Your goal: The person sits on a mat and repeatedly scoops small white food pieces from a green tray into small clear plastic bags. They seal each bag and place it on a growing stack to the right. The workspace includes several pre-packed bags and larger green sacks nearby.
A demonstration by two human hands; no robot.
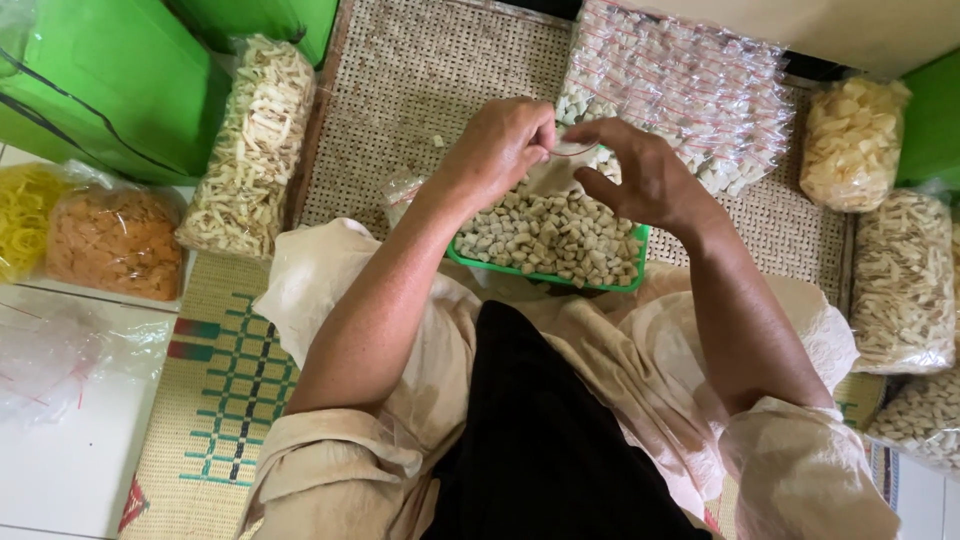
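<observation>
Woven mat [420, 80] carries a green tray [545, 277] of snack cubes; above its far edge, left hand [505, 145] and right hand [645, 175] both pinch 1 small clear bag [560, 170], its mouth lying left-right between them.

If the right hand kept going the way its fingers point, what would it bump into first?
The right hand points left, toward the left hand. First in line is the small clear bag pinched between them, then the left hand's fingertips. Depth is hard to judge from above.
</observation>
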